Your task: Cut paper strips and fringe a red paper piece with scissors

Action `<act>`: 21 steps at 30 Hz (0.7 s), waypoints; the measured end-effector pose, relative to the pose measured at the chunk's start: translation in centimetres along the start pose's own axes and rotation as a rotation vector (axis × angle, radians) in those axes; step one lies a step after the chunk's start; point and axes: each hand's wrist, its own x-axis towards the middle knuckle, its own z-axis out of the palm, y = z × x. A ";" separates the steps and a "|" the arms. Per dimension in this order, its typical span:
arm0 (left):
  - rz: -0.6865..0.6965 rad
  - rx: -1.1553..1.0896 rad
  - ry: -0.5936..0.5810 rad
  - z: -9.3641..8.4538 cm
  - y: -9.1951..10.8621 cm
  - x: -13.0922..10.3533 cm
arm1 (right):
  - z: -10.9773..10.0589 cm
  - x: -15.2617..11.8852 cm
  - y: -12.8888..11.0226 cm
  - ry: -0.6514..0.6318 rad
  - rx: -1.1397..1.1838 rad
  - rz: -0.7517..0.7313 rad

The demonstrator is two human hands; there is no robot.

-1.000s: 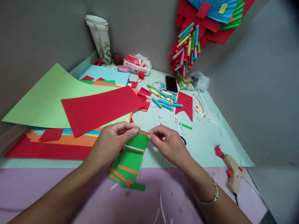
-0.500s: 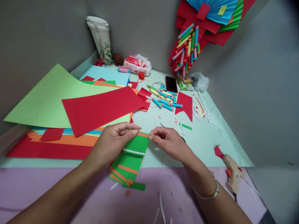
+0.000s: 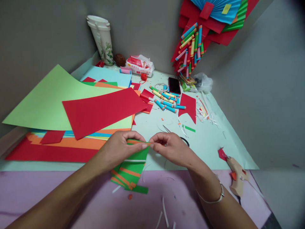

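Observation:
A green paper piece (image 3: pixel 138 155) with an orange strip along its top edge is held between my two hands. My left hand (image 3: pixel 119 149) pinches its top edge, thumb in front and fingers behind. At the top right corner, the thumb and fingertips of my right hand (image 3: pixel 170 148) close on the same piece. Below it, more green pieces with orange strips (image 3: pixel 130 173) lie overlapping near the table's front edge. Scissors (image 3: pixel 184 140) lie partly hidden behind my right hand.
Large red (image 3: pixel 102 111) and light green sheets (image 3: pixel 47 105) are stacked at left. Small paper rolls (image 3: pixel 166 100) and a phone (image 3: pixel 174 85) lie behind my hands. A glue gun (image 3: pixel 236 178) is at right. A white cup (image 3: pixel 102 41) stands at the back left.
Both hands have come closer together, my left hand shifting right and slightly down along the top edge. The green piece is lowered and tipped, and more of the scissors shows.

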 end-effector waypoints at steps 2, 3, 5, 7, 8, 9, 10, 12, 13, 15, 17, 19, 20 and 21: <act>-0.009 -0.020 -0.002 0.0 0.0 0.0 | -0.1 0.0 0.1 0.001 -0.008 -0.011; -0.013 -0.029 -0.007 -0.1 -0.1 0.1 | -0.1 0.0 0.2 0.002 -0.013 -0.013; -0.024 -0.040 -0.029 -0.1 -0.1 0.1 | 0.0 0.0 0.2 -0.002 -0.020 -0.015; -0.040 -0.039 -0.050 -0.1 -0.2 0.1 | 0.1 -0.2 0.1 -0.008 -0.018 -0.017; -0.049 -0.035 -0.055 -0.1 -0.3 0.1 | 0.2 -0.2 0.0 -0.010 -0.016 -0.017; -0.056 -0.034 -0.055 -0.1 -0.3 0.1 | 0.2 -0.2 0.0 -0.015 -0.014 -0.018; -0.061 -0.039 -0.051 -0.1 -0.3 0.1 | 0.2 -0.3 -0.1 -0.018 -0.013 -0.022; -0.080 -0.091 -0.034 0.0 -0.3 0.1 | 0.0 -0.2 -0.3 0.001 -0.029 -0.046; -0.098 -0.140 -0.026 0.0 -0.3 0.1 | -0.3 -0.2 -0.3 0.033 -0.053 -0.068; -0.146 -0.257 -0.009 0.2 -0.2 0.2 | -1.1 -0.1 -0.2 0.153 -0.157 -0.114; -0.184 -0.371 0.002 0.3 -0.2 0.3 | -1.9 -0.3 0.3 0.303 -0.352 -0.123; -0.202 -0.467 0.006 0.3 -0.2 0.3 | -2.4 -0.7 1.0 0.408 -0.599 -0.071; -0.211 -0.507 0.001 0.3 -0.3 0.4 | -2.6 -1.1 1.4 0.434 -0.719 -0.029; -0.217 -0.536 0.001 0.4 -0.3 0.4 | -2.6 -1.4 1.8 0.442 -0.824 0.014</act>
